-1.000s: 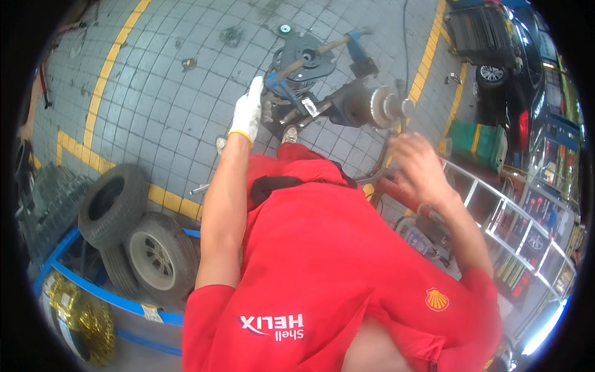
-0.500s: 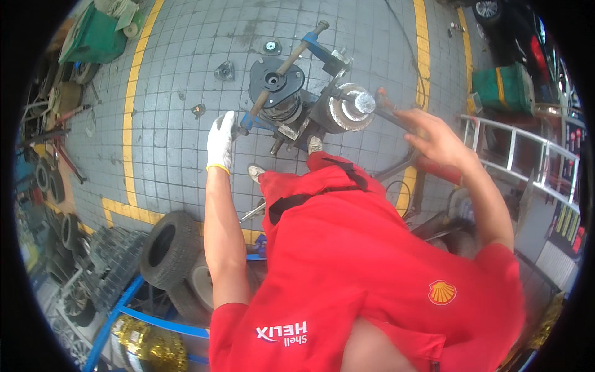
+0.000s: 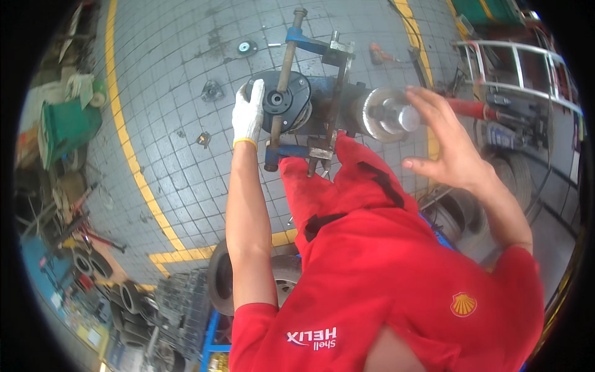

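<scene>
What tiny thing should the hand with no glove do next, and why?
Perhaps the bare right hand should close around the round metal knob. It is open right beside the knob, with thumb and fingers spread, while the gloved left hand is at the edge of the black plate.

Bright, even, diffuse light falls across your view, with the grey tiled floor (image 3: 180, 68) palest and slightly hazy toward the upper centre. Your gloved left hand (image 3: 248, 115), left of centre, is nearly washed out to white; the round metal end (image 3: 387, 115), right of centre, glints. Fisheye distortion bows the yellow line (image 3: 127, 146) at left. Clutter along the left rim looks dim and soft, and black fills the corners.
</scene>
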A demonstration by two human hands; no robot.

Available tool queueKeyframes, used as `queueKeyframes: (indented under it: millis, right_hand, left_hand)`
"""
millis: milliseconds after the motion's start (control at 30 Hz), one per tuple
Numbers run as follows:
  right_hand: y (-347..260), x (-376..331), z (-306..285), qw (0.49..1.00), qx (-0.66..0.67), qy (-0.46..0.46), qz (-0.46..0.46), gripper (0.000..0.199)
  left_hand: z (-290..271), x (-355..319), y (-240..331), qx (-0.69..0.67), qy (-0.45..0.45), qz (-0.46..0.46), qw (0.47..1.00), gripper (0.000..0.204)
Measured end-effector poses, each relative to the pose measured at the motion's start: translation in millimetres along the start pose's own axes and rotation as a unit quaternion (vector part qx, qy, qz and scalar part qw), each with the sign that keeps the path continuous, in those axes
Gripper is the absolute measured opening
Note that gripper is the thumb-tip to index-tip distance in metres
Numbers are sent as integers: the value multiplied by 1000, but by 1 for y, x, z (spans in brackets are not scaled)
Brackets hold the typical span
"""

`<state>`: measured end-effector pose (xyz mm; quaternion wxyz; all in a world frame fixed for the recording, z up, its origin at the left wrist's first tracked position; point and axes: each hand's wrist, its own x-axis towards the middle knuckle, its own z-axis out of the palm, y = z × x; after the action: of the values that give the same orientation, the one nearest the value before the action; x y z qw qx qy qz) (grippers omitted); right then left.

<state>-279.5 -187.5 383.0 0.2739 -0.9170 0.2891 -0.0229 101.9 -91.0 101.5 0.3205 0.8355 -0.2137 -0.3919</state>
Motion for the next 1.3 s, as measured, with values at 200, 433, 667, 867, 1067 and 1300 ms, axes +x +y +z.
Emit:
queueKeyframes:
  millis: [200,433,667,867,1067,1300]
  right_hand:
    - [-30,23,42,989,-27,125,80,85]
    - [-28,36,66,971,-47,215,96,66]
    - [-22,38,68,970,-45,221,88,70]
    - [-21,34,66,973,-52,209,86,70]
    - [-22,32,69,971,-51,214,94,69]
    - [-26,38,73,963,-68,247,83,67]
  left_hand:
    - [10,20,-4,-88,-12,-29,996,94]
    - [11,23,-7,-105,-1,8,994,89]
    - [10,36,-12,-202,-17,38,978,58]
    - [11,37,-18,-176,-1,55,983,54]
    - [6,33,-21,-180,-55,9,982,77]
    - [4,29,-14,-150,-17,18,988,67]
